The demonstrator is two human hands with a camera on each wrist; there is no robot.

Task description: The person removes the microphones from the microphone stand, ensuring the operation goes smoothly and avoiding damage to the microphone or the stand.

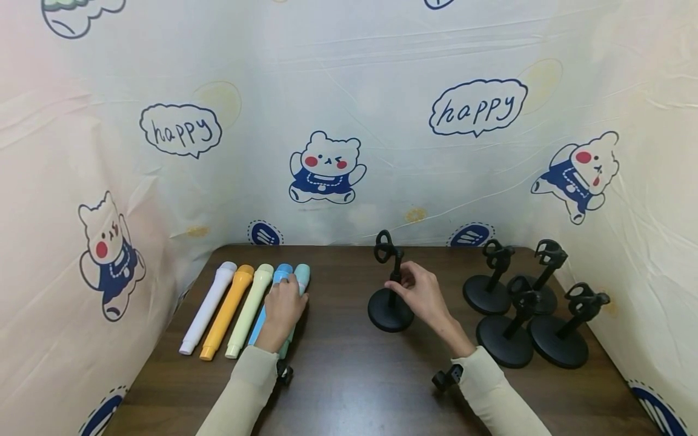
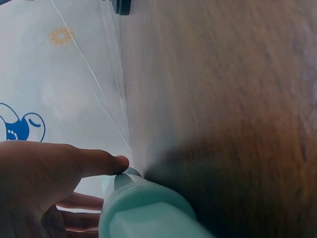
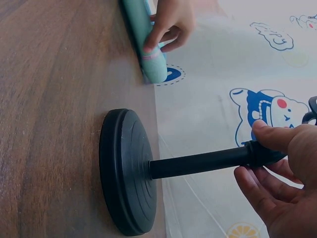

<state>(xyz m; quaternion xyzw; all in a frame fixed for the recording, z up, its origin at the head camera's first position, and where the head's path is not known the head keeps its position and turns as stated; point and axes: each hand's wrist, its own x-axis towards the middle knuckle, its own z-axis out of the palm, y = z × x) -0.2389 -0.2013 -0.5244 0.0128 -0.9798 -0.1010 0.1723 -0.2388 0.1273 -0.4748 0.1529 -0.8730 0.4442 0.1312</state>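
My left hand (image 1: pixel 283 309) pinches the mint-green toy microphone (image 1: pixel 303 275) between thumb and fingers near its thicker head. Its wide end (image 2: pixel 153 213) fills the bottom of the left wrist view. Beside it lies a blue toy microphone (image 1: pixel 283 270), partly covered by that hand. With thumb and fingers my right hand (image 1: pixel 425 297) grips the upper pole of a black desktop microphone stand (image 1: pixel 390 318). The stand is upright, its round base (image 3: pixel 126 173) on the table and its looped clip (image 1: pixel 385 247) above the hand.
White (image 1: pixel 208 307), orange (image 1: pixel 226 312) and pale green (image 1: pixel 249 310) toy microphones lie side by side at left on the brown table (image 1: pixel 349 387). Several more black stands (image 1: pixel 558 342) crowd together at right. A printed cloth (image 1: pixel 382 91) hangs behind and along both sides.
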